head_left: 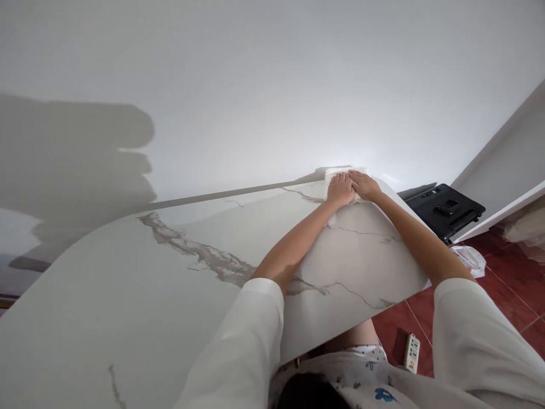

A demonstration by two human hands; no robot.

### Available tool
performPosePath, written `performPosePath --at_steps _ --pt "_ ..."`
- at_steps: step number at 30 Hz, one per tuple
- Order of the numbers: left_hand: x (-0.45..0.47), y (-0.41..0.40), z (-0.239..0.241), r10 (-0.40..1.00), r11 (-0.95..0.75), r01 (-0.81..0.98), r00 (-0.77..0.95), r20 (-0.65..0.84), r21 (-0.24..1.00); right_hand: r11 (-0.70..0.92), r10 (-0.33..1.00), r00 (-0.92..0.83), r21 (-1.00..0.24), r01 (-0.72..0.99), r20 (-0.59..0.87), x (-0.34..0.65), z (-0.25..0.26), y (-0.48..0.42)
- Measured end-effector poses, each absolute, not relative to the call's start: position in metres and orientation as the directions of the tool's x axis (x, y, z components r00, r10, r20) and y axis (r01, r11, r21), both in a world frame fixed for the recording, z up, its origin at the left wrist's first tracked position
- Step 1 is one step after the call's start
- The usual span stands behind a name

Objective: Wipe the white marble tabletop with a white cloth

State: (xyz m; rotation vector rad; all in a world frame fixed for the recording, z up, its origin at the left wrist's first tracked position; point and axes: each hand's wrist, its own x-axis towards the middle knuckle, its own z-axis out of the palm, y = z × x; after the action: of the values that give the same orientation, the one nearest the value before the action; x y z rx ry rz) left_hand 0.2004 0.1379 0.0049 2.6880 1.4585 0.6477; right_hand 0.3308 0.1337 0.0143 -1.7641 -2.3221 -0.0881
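Observation:
A white cloth (pixel 331 177) lies on the marble-patterned tabletop (pixel 183 307), at its far edge by the wall. Palm down, my left hand (pixel 341 190) presses on the cloth with its fingers laid out flat. Right beside it, my right hand (pixel 364 185) also rests flat on the cloth, its fingertips touching or overlapping the left hand's fingers. Both arms reach forward across the table. Part of the cloth is hidden under the hands.
A white wall (pixel 264 102) runs behind the table. To the right stands a black case (pixel 447 210), with a white plastic bag (pixel 470 260) on the red tiled floor (pixel 511 284). A power strip (pixel 411 353) lies on the floor near the table's front edge.

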Motion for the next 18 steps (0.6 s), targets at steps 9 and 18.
performPosePath --at_steps 9,18 --pt "0.217 0.072 0.001 0.722 -0.679 0.706 0.592 0.359 0.202 0.211 0.942 -0.194 -0.037 0.977 0.273 0.354 0.006 0.051" --pt "0.217 -0.036 0.005 0.712 -0.695 0.688 0.616 0.339 0.209 0.198 0.940 -0.197 0.023 0.980 0.278 0.359 0.006 -0.063"
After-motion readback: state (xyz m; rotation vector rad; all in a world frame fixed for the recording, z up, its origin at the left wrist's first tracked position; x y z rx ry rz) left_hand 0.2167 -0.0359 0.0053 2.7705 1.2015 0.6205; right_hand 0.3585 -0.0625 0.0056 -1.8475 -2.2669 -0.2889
